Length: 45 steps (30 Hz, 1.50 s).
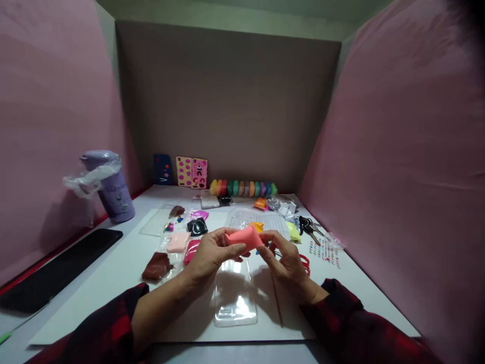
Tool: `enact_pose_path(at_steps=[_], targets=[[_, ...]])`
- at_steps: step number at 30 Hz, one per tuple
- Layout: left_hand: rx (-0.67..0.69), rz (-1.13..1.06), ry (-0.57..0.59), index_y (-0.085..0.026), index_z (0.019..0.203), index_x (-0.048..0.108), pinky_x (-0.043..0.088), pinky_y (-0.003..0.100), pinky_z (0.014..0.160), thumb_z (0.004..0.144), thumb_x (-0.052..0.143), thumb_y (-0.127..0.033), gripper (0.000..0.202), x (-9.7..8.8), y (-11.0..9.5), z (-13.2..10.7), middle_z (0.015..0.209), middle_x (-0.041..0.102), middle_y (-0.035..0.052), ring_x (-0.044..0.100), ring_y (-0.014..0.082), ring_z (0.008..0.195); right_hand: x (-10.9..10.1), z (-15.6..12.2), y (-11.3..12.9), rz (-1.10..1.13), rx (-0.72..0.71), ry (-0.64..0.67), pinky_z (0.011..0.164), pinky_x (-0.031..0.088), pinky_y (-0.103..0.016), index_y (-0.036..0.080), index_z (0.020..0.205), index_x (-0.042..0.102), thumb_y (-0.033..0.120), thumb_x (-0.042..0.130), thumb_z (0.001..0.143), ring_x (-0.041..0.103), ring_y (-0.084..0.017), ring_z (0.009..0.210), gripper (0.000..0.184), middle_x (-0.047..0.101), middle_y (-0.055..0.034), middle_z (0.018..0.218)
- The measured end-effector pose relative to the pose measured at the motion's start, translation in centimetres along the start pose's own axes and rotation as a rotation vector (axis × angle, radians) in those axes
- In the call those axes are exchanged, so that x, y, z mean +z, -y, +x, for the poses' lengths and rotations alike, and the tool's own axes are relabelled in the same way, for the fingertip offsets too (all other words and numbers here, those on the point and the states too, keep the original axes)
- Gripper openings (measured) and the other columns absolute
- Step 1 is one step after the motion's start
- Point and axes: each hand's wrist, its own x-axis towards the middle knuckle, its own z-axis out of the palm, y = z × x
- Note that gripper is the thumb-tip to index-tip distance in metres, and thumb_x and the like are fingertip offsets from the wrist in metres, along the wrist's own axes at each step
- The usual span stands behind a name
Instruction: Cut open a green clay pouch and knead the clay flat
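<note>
- The left hand (210, 255) pinches one end of a coral-pink lump of modelling clay (244, 236), with the thumb on top and the fingers curled beneath.
- The right hand (286, 258) grips the other end with its fingertips. Both hands grasp the clay and hold it clear of the worktop (113, 273), just above its middle.
- Judging by the pulled, block-like shape, the step in hand looks like kneading or stretching the clay to soften it.
- Further shaping would call for even pressure from both sets of fingertips, since soft clay may tear or sag where it thins.
- Directly below the hands lies a clear phone case (235, 296), flat on the worktop, with a thin wooden stick (276, 301) just beside its right edge.
- To the left lie clay packets: brown (157, 265), pale pink (178, 241) and black (197, 226).
- To the right, a yellow-green clay packet (293, 231) lies near a bunch of keys (308, 226) and a sheet of small gem stickers (324, 251).
- At the back, a row of coloured clay discs (242, 188) stands by the partition, beside decorated phone cases (191, 172).
- Far left are a purple cup (109, 187) with plastic film over its rim and a dark flat slab (60, 268), perhaps a phone.
</note>
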Motion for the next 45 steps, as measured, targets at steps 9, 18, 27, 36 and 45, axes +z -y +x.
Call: enact_pose_path(at_steps=[9, 18, 27, 36, 45], targets=[[0.056, 0.065, -0.004, -0.011, 0.087, 0.059, 0.045, 0.021, 0.048, 0.061, 0.081, -0.024, 0.036, 0.8, 0.2, -0.6, 0.063, 0.065, 0.0001, 0.059, 0.0116, 0.054, 0.3, -0.3, 1.0, 0.462, 0.261, 0.129, 0.071, 0.043, -0.027, 0.022, 0.105, 0.051, 0.032, 0.057, 0.089, 0.053, -0.014, 0.078, 0.02, 0.055, -0.0002, 0.088], [0.151, 0.06, -0.105, -0.01, 0.077, 0.064, 0.046, 0.024, 0.051, 0.079, 0.066, -0.034, 0.024, -0.2, 0.4, -0.5, 0.06, 0.066, 0.0032, 0.057, 0.0111, 0.05, 0.3, -0.5, 1.3, 0.415, 0.275, 0.137, 0.062, 0.041, -0.024, 0.02, 0.093, 0.053, 0.032, 0.062, 0.085, 0.052, -0.013, 0.07, 0.016, 0.056, 0.0009, 0.083], [0.161, 0.048, -0.132, -0.013, 0.065, 0.06, 0.035, 0.019, 0.042, 0.077, 0.068, -0.036, 0.027, -0.3, 0.4, -0.5, 0.049, 0.056, -0.0021, 0.047, 0.0074, 0.042, 0.1, -0.4, 2.0, 0.102, 0.08, 0.285, 0.059, 0.038, -0.026, 0.015, 0.082, 0.061, 0.034, 0.055, 0.087, 0.051, -0.015, 0.065, 0.02, 0.058, -0.0017, 0.072], [0.064, -0.118, 0.074, -0.016, 0.101, 0.068, 0.045, 0.027, 0.076, 0.069, 0.077, -0.032, 0.036, 0.5, 0.8, -0.8, 0.089, 0.07, 0.0059, 0.06, 0.0167, 0.081, 0.5, -0.5, 1.1, 0.021, -0.033, 0.194, 0.056, 0.04, -0.026, 0.016, 0.078, 0.062, 0.038, 0.056, 0.087, 0.051, -0.015, 0.06, 0.024, 0.059, -0.0018, 0.068], [0.301, 0.29, 0.151, -0.016, 0.1, 0.056, 0.048, 0.031, 0.074, 0.086, 0.057, -0.026, 0.017, 0.6, 0.2, -2.1, 0.089, 0.062, 0.0067, 0.059, 0.0181, 0.081, -1.6, -0.5, -0.9, -0.043, 0.051, -0.265, 0.056, 0.04, -0.028, 0.017, 0.075, 0.062, 0.03, 0.044, 0.095, 0.052, -0.015, 0.055, 0.03, 0.056, -0.0007, 0.06]])
